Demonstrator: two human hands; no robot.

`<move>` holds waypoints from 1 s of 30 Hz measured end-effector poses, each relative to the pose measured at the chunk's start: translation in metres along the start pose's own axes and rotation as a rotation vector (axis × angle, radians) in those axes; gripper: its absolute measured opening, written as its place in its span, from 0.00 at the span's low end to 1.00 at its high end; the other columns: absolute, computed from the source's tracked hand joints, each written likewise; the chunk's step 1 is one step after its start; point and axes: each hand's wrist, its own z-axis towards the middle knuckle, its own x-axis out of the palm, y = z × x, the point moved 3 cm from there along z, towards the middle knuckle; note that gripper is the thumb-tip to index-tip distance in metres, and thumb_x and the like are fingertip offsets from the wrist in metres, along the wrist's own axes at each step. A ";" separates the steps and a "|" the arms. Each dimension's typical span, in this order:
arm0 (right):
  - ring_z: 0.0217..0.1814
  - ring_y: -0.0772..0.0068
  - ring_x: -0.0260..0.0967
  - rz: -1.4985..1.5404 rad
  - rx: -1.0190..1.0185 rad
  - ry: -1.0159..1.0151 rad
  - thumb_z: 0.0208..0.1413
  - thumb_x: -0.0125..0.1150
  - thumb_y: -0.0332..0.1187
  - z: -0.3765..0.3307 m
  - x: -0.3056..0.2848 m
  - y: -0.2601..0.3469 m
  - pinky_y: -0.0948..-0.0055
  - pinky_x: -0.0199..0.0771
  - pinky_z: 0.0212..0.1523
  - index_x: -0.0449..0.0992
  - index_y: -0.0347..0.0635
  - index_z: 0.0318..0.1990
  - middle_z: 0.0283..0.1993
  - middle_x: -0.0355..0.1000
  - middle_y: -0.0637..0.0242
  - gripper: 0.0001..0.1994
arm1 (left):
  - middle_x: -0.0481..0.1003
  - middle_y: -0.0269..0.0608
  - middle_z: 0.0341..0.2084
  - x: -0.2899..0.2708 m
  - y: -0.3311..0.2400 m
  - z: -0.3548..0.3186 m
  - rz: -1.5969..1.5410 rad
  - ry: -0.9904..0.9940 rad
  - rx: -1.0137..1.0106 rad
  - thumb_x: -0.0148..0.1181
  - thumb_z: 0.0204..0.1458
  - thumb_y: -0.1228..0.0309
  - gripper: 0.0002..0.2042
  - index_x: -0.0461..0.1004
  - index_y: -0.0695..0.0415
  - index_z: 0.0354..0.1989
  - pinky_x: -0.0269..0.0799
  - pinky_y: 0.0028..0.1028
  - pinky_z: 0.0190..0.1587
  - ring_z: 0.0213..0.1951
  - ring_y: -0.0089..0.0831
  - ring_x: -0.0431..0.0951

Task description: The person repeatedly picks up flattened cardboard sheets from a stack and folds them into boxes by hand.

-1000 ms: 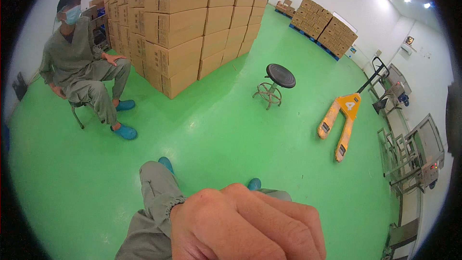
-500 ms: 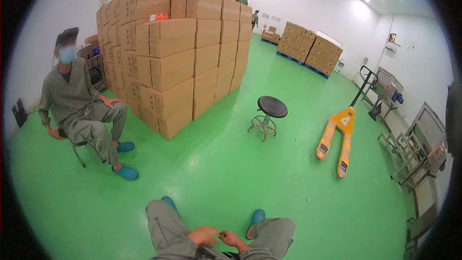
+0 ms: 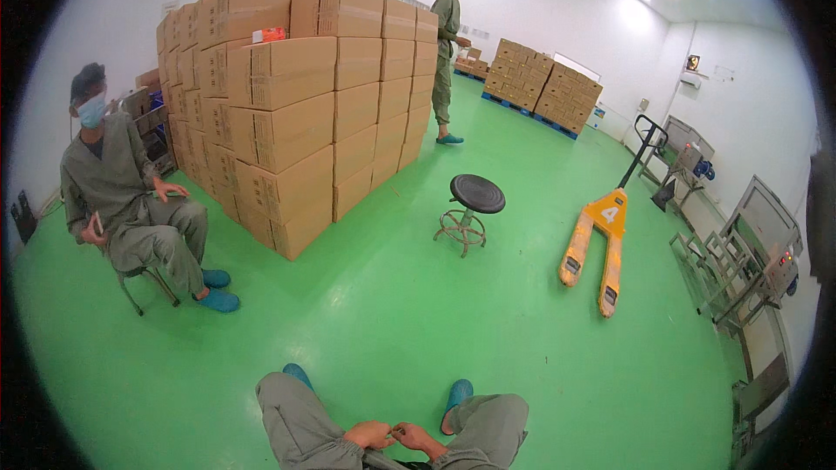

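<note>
My left hand [image 3: 369,434] and my right hand [image 3: 413,437] meet in front of my lap, between my knees. Both have curled fingers, and their fingertips come together. Whatever may be pinched between them is too small to make out. Grey trousers [image 3: 300,422] cover my spread legs, and blue shoes [image 3: 459,393] show beyond my knees. A grey edge [image 3: 383,461] is partly visible just below my hands.
A tall stack of brown cartons [image 3: 292,130] stands ahead, with a seated person [image 3: 131,196] to its left. Another person [image 3: 446,52] stands behind it. A black-topped stool [image 3: 477,194], a yellow pallet truck [image 3: 601,218], loaded pallets [image 3: 544,87] and metal equipment [image 3: 753,244] occupy the right side.
My left hand, blurred before, now shows sharply and sits closer to the right. The standing person has come into fuller view beside the cartons. The seated person's hands have lifted slightly. The view has shifted.
</note>
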 end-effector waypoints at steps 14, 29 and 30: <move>0.53 0.46 0.74 0.018 0.056 0.022 0.60 0.54 0.54 0.003 0.000 -0.002 0.53 0.74 0.52 0.76 0.40 0.54 0.50 0.77 0.48 0.27 | 0.80 0.52 0.43 -0.008 -0.015 -0.013 -0.059 0.038 0.052 0.55 0.57 0.51 0.23 0.76 0.52 0.55 0.73 0.49 0.49 0.46 0.53 0.79; 0.50 0.47 0.75 0.016 0.054 0.004 0.62 0.53 0.52 0.001 0.002 -0.004 0.55 0.75 0.49 0.76 0.39 0.53 0.50 0.77 0.49 0.25 | 0.79 0.52 0.46 -0.005 -0.012 -0.008 0.004 0.082 -0.006 0.55 0.57 0.52 0.23 0.75 0.49 0.57 0.73 0.48 0.50 0.48 0.53 0.79; 0.50 0.47 0.75 0.007 0.042 -0.007 0.62 0.53 0.51 0.002 0.002 -0.004 0.55 0.75 0.49 0.76 0.39 0.53 0.50 0.77 0.49 0.25 | 0.80 0.53 0.45 -0.005 -0.012 -0.008 0.012 0.091 0.006 0.54 0.57 0.50 0.24 0.75 0.52 0.56 0.73 0.48 0.50 0.47 0.53 0.79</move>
